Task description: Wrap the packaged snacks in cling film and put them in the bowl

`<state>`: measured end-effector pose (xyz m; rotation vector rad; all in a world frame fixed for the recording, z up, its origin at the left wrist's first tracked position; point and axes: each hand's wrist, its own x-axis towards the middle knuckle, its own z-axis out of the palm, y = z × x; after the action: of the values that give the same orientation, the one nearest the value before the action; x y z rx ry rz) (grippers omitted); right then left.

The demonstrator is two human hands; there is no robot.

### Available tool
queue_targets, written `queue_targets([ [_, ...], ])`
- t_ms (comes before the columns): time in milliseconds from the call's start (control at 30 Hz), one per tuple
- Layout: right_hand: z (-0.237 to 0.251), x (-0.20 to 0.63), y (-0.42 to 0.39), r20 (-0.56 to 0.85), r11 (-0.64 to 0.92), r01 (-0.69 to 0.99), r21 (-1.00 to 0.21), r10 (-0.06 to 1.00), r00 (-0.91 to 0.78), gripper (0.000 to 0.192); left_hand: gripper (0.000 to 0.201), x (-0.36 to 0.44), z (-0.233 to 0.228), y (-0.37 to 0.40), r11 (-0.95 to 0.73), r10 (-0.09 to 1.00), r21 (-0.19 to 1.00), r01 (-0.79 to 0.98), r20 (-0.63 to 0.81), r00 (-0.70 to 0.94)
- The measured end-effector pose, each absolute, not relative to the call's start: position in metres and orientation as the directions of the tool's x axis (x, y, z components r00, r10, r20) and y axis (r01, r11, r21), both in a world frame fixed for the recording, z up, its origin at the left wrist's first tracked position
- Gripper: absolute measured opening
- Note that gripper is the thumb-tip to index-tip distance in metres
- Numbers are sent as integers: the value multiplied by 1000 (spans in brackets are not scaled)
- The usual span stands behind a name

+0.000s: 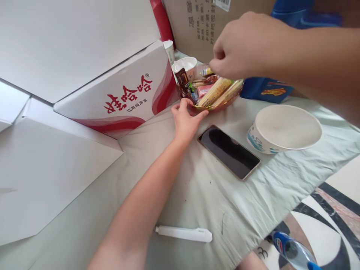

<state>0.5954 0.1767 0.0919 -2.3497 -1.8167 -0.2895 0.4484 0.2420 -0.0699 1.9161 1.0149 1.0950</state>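
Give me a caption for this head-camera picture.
Left hand steadies a snack dish while right hand pinches a wrapper.

Head-worn camera looks forward and down, close over the cloth-covered table [213,195].

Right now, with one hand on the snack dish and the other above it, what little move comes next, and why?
Probably lift the right hand straight up a little. Its fingers seem pinched on a clear wrapper at the top of the pile, and the left hand already steadies the amber snack dish at its near rim, so the dish should stay put.
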Motion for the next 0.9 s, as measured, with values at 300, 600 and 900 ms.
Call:
queue_targets([
  [300, -8, 645, 227, 19, -74, 996, -50, 997, 75, 78, 41, 505, -64, 281, -358, 895, 899, 250, 255, 366],
  [600, 1, 639, 278, -41, -160, 974, 160, 985, 168, 68, 46, 461, -76, 292, -299, 924, 900, 317, 190, 333],
  [900, 12, 588, 237, -180, 55, 998, 9, 982, -52, 65, 32, 348, -34, 235, -387, 850, 906, 171, 279, 446],
])
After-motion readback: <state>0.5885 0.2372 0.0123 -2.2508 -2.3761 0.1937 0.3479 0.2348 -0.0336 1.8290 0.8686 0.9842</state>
